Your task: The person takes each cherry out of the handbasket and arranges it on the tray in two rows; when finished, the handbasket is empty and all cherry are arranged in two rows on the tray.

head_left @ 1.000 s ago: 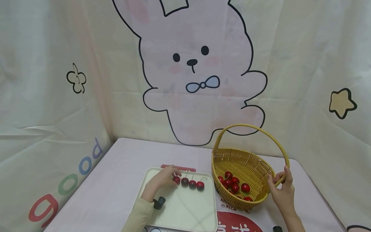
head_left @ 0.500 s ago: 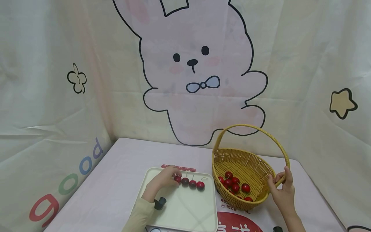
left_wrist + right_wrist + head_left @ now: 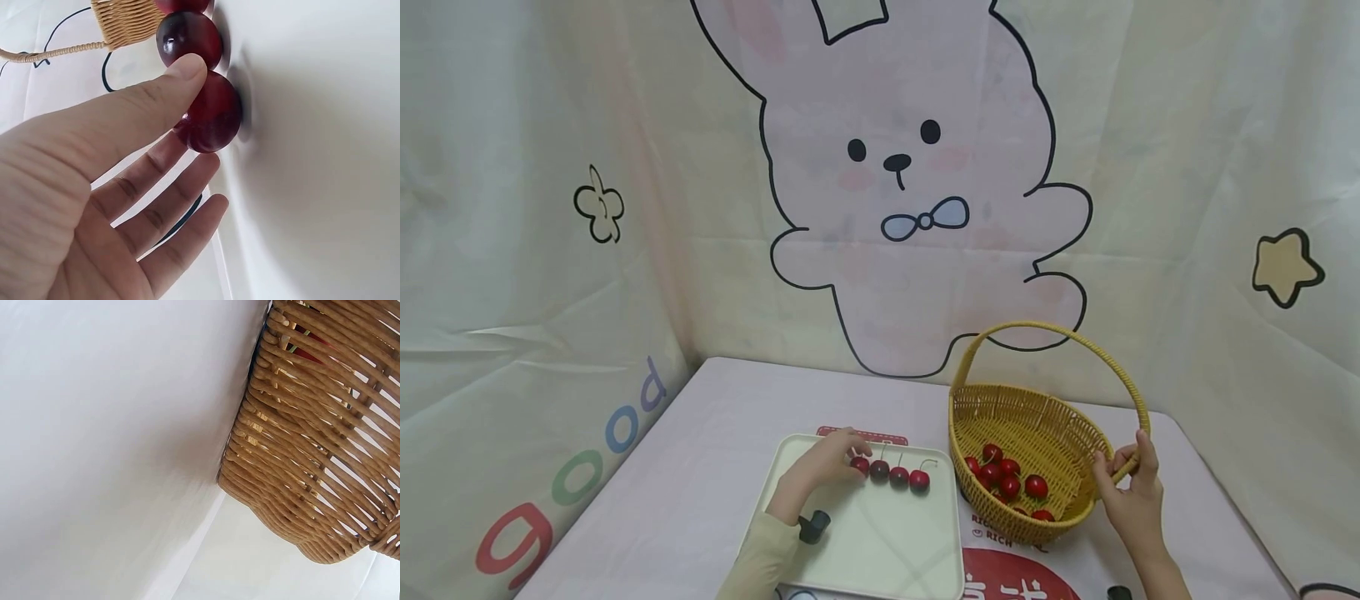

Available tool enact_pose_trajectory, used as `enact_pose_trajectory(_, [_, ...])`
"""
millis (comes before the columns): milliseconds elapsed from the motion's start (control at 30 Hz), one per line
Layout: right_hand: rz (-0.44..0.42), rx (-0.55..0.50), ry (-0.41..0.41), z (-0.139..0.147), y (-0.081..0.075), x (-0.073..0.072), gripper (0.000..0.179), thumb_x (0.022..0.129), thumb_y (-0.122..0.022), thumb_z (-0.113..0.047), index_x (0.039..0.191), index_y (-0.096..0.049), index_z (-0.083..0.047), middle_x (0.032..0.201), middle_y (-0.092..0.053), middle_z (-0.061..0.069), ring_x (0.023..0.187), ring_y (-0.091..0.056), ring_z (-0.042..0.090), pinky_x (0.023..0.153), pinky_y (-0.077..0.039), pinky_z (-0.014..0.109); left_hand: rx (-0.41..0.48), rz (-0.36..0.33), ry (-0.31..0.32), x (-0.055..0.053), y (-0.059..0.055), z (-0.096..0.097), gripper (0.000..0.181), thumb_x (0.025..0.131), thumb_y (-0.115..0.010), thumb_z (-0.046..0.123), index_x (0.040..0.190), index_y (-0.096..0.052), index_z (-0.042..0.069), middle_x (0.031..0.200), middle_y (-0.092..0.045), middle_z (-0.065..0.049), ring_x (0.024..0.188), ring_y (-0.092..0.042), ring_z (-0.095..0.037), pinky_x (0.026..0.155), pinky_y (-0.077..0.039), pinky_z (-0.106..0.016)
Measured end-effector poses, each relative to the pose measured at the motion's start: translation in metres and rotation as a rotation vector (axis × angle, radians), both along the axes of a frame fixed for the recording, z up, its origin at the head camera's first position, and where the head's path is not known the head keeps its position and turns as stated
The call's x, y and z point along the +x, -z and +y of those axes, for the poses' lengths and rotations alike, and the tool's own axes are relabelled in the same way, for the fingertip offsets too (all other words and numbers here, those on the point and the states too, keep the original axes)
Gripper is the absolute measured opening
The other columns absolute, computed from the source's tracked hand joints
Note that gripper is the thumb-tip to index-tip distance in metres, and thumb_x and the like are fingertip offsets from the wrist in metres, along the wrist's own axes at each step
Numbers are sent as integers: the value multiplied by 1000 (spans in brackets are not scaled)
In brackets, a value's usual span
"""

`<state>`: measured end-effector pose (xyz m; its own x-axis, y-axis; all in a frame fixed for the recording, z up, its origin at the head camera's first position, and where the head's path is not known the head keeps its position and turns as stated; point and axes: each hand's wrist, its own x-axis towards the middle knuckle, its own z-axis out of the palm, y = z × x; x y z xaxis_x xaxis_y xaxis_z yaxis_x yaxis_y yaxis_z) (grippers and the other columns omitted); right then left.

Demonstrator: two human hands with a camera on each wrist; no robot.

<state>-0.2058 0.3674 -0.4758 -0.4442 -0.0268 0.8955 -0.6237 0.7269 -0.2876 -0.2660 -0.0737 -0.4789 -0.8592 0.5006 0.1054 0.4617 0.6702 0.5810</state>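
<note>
Between thumb and fingers, my left hand [image 3: 820, 468] pinches a dark red cherry [image 3: 215, 119] at the left end of a row on the cream tray [image 3: 880, 537]. Its other fingers are spread loosely beside the fruit in the left wrist view. More cherries continue the row to the right, some with stems up, the nearest dark cherry [image 3: 190, 39] touching the pinched one. My right hand [image 3: 1131, 497] grips the yellow wicker basket [image 3: 1060, 433] at its right rim, near the foot of the handle. Several cherries [image 3: 1000, 473] lie inside. The right wrist view has only the basket's woven side, no fingers.
The basket stands just right of the tray, its tall arched handle [image 3: 1037, 324] rising above it. Both rest on a white tabletop [image 3: 647, 492] with a red print [image 3: 1015, 575] at the front. Cloth with a printed rabbit [image 3: 910, 275] hangs behind.
A second ago the left fingers and the end cherry were very slightly further left; since then both hands, the tray and the basket have stayed in place.
</note>
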Motion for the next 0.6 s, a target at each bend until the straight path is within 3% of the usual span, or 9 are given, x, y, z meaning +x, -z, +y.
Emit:
enact_pose_trajectory(300, [11, -8, -16, 0, -1, 0, 61, 93, -48, -32, 135, -17, 1, 81, -33, -2, 71, -33, -2, 63, -29, 4, 6, -23, -17, 4, -8, 0, 32, 74, -76, 12, 105, -67, 8, 99, -61, -3, 94, -58, -22, 81, -49, -34])
enact_pose_trajectory(600, [12, -12, -22, -2, -1, 1, 61, 93, -48, -31, 135, -17, 1, 81, -33, -2, 71, -33, -1, 62, -29, 5, 41, -28, 5, 7, -15, 3, 32, 76, -75, 14, 106, -66, 9, 101, -61, -5, 96, -57, -22, 80, -49, -31])
